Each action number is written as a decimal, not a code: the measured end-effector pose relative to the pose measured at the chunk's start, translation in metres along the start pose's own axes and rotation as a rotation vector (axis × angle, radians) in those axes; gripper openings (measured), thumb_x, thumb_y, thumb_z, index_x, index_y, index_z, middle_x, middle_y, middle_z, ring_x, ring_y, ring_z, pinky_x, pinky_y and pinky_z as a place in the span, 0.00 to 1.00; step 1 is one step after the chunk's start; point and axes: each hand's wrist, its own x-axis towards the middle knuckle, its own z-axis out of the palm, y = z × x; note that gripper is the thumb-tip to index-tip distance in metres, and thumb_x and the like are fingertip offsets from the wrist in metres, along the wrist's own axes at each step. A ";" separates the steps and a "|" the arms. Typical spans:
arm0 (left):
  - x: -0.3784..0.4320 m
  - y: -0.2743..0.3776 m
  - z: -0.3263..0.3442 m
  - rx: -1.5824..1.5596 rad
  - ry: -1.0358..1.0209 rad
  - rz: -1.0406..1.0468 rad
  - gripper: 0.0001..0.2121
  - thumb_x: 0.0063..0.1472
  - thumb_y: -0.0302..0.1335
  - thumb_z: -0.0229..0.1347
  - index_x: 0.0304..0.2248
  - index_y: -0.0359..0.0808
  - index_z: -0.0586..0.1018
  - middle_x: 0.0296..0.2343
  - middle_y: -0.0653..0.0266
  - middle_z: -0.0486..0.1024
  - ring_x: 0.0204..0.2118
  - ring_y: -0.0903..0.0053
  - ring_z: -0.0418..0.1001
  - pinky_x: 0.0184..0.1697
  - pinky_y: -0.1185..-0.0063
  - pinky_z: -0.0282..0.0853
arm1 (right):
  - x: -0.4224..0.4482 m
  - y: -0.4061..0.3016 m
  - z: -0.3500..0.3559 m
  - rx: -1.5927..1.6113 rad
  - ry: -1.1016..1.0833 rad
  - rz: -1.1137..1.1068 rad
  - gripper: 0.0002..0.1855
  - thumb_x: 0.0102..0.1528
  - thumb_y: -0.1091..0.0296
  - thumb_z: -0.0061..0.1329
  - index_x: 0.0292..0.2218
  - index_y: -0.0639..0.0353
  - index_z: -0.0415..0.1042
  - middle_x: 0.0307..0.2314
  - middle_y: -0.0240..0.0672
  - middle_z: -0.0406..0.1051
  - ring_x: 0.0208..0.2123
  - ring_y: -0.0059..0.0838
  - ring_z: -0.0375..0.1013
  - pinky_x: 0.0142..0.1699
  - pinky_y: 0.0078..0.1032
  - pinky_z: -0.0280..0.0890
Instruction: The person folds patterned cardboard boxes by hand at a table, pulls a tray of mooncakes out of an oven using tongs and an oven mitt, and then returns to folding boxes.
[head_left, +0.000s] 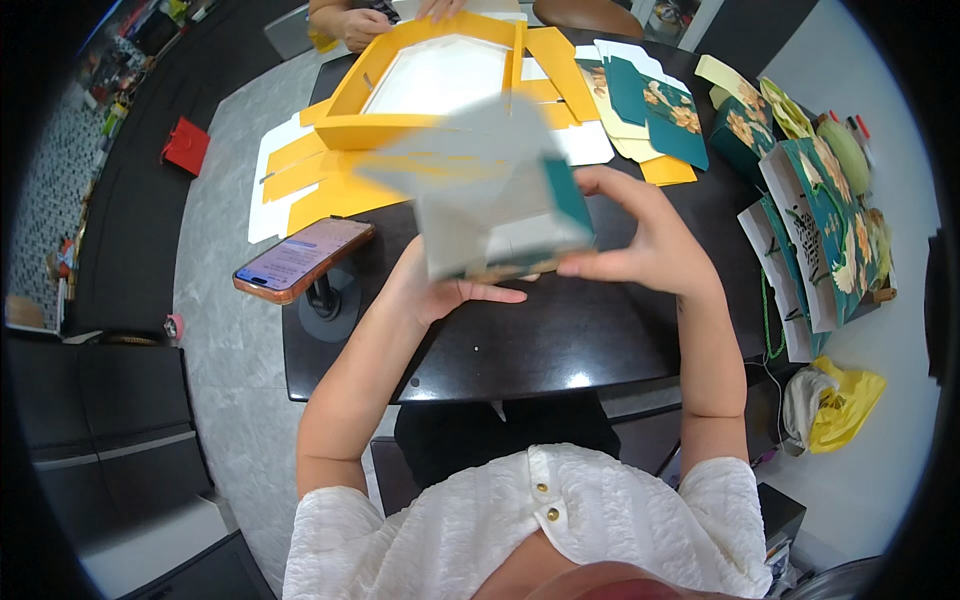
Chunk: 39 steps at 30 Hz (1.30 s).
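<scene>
A small folding paperboard box (499, 217), grey-white inside and dark green outside with a floral print, is held up over the near part of the dark table. Its raised flaps are blurred. My left hand (442, 289) supports it from below and at its left side, partly hidden behind it. The thumb and fingers of my right hand (645, 240) hold its right side. Beyond it lies a yellow paperboard tray (375, 135) with a white base, on flat yellow and white die-cut sheets (337, 180).
A phone (304, 259) sits on a round-based stand (326, 311) at the left. Flat green floral box blanks (675, 124), a green floral box (739, 135) and paper gift bags (832, 225) occupy the right side. Another person's hands (367, 28) are at the tray's far edge.
</scene>
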 end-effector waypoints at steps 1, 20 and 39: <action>0.002 0.003 0.003 0.003 -0.001 -0.002 0.28 0.61 0.48 0.38 0.52 0.33 0.60 0.48 0.51 0.63 0.46 0.54 0.66 0.41 0.70 0.72 | 0.002 0.005 0.000 0.045 0.058 0.039 0.30 0.37 0.59 0.62 0.39 0.64 0.68 0.32 0.35 0.70 0.38 0.26 0.67 0.45 0.23 0.59; 0.013 0.001 0.011 0.969 0.292 0.549 0.29 0.51 0.27 0.60 0.49 0.30 0.60 0.41 0.53 0.69 0.46 0.71 0.68 0.51 0.75 0.62 | 0.008 0.058 0.000 -0.109 -0.137 0.215 0.37 0.36 0.65 0.63 0.47 0.64 0.63 0.36 0.37 0.68 0.38 0.26 0.66 0.42 0.22 0.61; 0.012 -0.002 0.012 0.931 0.250 0.364 0.20 0.61 0.33 0.47 0.51 0.34 0.63 0.41 0.55 0.70 0.41 0.75 0.71 0.42 0.80 0.67 | 0.032 0.136 -0.137 1.305 1.247 0.345 0.27 0.50 0.62 0.53 0.44 0.62 0.54 0.39 0.48 0.58 0.34 0.41 0.68 0.34 0.30 0.68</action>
